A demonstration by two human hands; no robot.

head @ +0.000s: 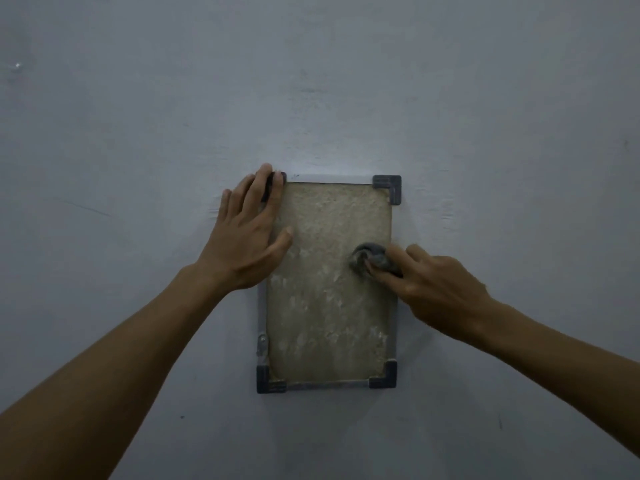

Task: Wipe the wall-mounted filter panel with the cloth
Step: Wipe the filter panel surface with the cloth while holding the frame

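Observation:
A rectangular filter panel [325, 306] hangs on the wall, with a dusty beige mesh, a pale frame and dark corner pieces. My left hand [247, 233] lies flat with straight fingers on the panel's upper left corner, the thumb resting on the mesh. A small bunched grey cloth [369, 258] is pressed against the right side of the mesh at mid height. My right hand [436, 282] grips the cloth between fingertips and thumb, coming in from the right.
The grey painted wall [485, 116] surrounds the panel on all sides. A small metal latch [262, 344] sits on the panel's lower left frame edge.

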